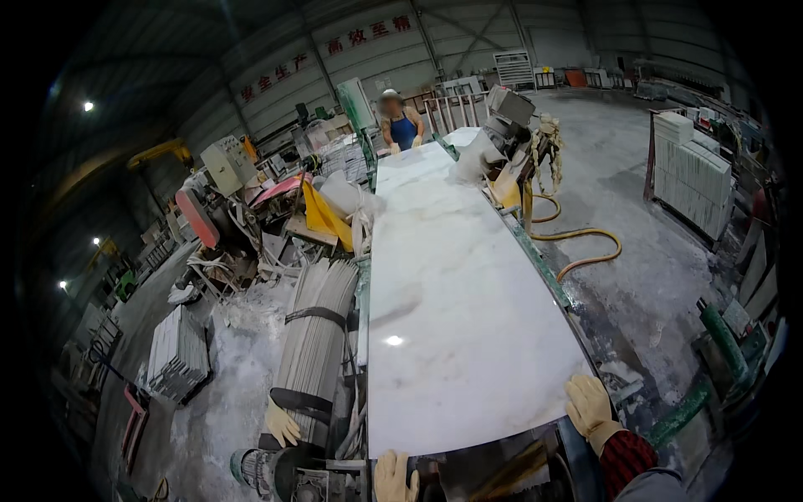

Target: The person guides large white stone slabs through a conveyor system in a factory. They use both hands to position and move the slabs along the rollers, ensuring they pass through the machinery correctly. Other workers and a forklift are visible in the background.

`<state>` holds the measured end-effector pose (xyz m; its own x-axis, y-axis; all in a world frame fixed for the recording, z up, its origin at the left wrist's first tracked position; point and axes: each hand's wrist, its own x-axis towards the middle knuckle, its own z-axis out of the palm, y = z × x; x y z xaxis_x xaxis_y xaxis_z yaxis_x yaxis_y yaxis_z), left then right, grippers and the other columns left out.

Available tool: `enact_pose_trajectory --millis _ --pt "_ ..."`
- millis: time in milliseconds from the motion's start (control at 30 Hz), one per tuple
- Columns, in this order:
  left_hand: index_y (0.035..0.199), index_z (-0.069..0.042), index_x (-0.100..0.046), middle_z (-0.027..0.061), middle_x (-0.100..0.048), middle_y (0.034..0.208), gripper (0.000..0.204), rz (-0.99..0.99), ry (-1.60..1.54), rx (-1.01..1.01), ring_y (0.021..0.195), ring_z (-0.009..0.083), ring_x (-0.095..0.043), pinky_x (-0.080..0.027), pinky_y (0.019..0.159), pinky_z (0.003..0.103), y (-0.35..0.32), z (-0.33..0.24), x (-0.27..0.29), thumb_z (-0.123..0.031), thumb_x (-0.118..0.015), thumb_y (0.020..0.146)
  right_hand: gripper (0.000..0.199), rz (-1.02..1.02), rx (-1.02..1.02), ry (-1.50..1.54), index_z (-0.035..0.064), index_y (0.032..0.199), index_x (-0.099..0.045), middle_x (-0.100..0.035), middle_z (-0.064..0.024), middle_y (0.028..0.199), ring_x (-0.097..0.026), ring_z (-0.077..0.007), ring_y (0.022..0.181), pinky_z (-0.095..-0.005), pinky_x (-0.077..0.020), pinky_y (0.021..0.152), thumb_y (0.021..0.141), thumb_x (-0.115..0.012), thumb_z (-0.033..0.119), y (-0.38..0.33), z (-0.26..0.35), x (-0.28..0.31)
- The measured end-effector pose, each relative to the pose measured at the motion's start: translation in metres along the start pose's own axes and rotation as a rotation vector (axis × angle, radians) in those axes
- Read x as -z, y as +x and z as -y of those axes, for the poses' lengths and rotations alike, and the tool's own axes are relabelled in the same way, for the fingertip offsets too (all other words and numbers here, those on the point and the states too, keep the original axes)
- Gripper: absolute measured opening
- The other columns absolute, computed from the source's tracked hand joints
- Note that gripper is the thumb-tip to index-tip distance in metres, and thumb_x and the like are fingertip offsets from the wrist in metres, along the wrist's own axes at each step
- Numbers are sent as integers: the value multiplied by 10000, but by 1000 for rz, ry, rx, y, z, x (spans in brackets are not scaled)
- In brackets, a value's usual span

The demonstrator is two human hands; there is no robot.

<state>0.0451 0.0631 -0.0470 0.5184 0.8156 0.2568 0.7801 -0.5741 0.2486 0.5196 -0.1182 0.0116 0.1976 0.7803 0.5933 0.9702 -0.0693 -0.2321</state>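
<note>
A long polished white stone slab (460, 335), with faint grey and tan veining, stretches away from me on a green-framed machine bed. My left hand (391, 478), in a cream work glove, is at the slab's near left corner, its fingers straight and its thumb apart. Over the near right edge lies my right hand (590, 408), gloved alike, with fingers extended onto the stone and a red-and-black checked cuff behind it. Neither hand is wrapped around anything visible. At the far end stands a person (403, 127) in a blue apron, gloved hands by the slab.
Left of the bed, a strapped bundle of long strips (314, 335) stands close, with another cream glove (283, 423) against it and a motor (255, 470) below. Machine heads (506, 125) flank the far bed. A yellow hose (594, 234) curls rightward. Stacked slabs (690, 171) stand right.
</note>
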Motion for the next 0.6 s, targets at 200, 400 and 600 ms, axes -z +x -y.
enact_pose_trajectory --millis 200,400,600 --pt "1613 -96 -505 224 -445 1687 631 -43 15 -31 1570 421 -394 -287 1318 530 -5 7 -9 -395 -604 1066 377 -18 15 -2 -15 1223 -688 -686 -245 1246 -642 -457 1148 -571 -494 1041 885 -703 152 5 5 2" --pt "1589 -90 -528 235 -457 1675 604 -27 17 -18 1561 427 -406 -301 1312 531 -6 -1 2 -381 -605 1065 371 6 3 -12 -11 1222 -686 -685 -234 1242 -639 -438 1152 -562 -486 1028 883 -694 140 7 10 8" --pt "1564 -69 -549 251 -478 1652 588 -41 0 -28 1541 449 -421 -319 1301 537 -7 -3 5 -353 -628 1054 369 11 2 -30 -6 1215 -683 -678 -215 1219 -633 -414 1137 -532 -481 1012 881 -681 151 6 12 7"
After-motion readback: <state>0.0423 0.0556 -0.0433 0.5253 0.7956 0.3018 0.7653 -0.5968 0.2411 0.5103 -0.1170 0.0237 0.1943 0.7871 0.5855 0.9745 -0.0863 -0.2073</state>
